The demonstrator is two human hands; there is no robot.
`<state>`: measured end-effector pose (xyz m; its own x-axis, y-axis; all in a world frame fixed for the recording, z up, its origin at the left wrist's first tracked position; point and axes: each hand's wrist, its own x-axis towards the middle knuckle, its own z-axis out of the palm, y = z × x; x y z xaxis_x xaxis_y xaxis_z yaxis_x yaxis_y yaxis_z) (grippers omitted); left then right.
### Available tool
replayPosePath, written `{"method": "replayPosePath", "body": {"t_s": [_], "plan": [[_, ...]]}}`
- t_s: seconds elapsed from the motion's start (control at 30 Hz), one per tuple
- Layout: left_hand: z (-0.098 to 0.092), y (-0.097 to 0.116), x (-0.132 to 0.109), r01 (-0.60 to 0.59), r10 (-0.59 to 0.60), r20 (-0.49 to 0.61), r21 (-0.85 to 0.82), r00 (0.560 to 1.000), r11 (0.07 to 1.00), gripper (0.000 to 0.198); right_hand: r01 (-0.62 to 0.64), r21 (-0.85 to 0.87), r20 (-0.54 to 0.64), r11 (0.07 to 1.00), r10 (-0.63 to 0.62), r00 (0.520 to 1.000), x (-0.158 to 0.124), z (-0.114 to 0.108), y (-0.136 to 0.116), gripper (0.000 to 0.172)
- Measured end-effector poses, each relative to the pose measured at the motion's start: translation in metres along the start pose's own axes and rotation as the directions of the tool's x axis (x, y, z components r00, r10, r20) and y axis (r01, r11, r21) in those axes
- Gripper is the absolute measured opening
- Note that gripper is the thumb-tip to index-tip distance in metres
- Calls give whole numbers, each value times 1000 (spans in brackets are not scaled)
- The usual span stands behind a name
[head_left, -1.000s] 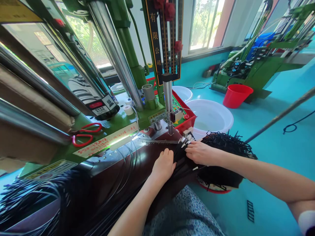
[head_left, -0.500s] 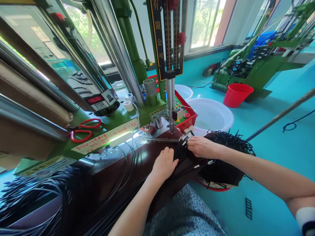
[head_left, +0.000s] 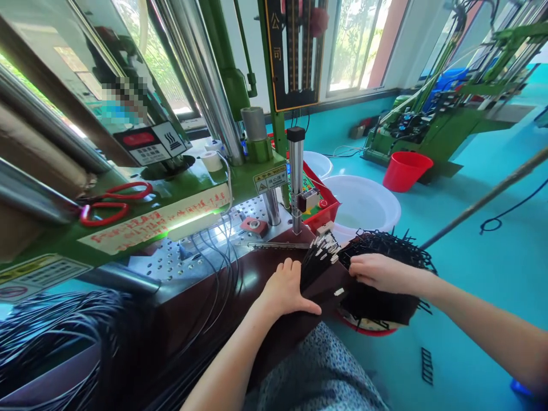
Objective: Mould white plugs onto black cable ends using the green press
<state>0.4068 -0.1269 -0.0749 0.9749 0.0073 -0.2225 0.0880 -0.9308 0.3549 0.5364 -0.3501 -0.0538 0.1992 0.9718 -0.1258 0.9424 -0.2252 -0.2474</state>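
My left hand (head_left: 282, 290) lies on the dark brown work surface (head_left: 252, 279) with its thumb spread away from the fingers. Just past its fingertips is a bundle of black cables (head_left: 314, 265) with white and silvery connector ends (head_left: 326, 244). My right hand (head_left: 383, 275) is at the near side of a heaped pile of black plastic pieces (head_left: 391, 245). Its fingers are pinched together; whatever is between them blends into the black pieces behind. A single white connector (head_left: 339, 291) lies between my two hands, near the surface's right edge.
At left stands a green press (head_left: 188, 188) with steel columns, red-handled scissors (head_left: 115, 205) and hanging thin cables (head_left: 218, 268). More black cables (head_left: 72, 337) pile at lower left. A white basin (head_left: 363, 200), a red bucket (head_left: 406, 171) and a slanting pole (head_left: 483, 197) are at right.
My right hand has moved right, from the connector ends to the black pile. My left thumb has swung out from the bundle. The view has shifted slightly.
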Motion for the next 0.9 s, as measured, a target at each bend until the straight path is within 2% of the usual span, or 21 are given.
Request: {"method": "replayPosePath", "body": {"t_s": [0.07,0.13,0.2,0.23,0.37,0.43,0.53,0.63,0.8,0.9], "plan": [[0,1,-2,8,-8,-3,19,1000,1000,76,13,24,-48,1000,-12,999,11,-10,6,15],[3,1,-2,41,-39,-37,44,999,998,59,-31,-62,-138,998,22,990,23,-15,4,14],[8,0,0,70,-66,-70,58,995,996,42,-71,-170,-216,983,34,976,31,-11,-7,9],[10,0,0,76,-71,-80,60,994,995,38,-50,-200,-216,978,6,976,33,-6,-15,6],[15,-2,2,68,-61,-99,68,993,995,38,159,-205,-67,966,-176,982,35,19,-44,11],[15,-1,3,56,-45,-111,95,993,994,35,194,-252,-52,948,-214,976,36,25,-48,11],[17,-1,2,38,-19,-135,142,991,989,29,215,-349,-56,912,-249,967,38,25,-40,16],[19,-2,2,33,-9,-152,152,988,988,30,212,-395,-49,894,-251,967,40,21,-24,14],[21,-3,-1,2,30,-216,146,976,989,49,172,-392,-104,904,-229,968,42,23,-11,17],[20,0,-4,-9,53,-235,188,971,982,49,149,-381,-154,913,-222,963,42,24,-12,19]]}}
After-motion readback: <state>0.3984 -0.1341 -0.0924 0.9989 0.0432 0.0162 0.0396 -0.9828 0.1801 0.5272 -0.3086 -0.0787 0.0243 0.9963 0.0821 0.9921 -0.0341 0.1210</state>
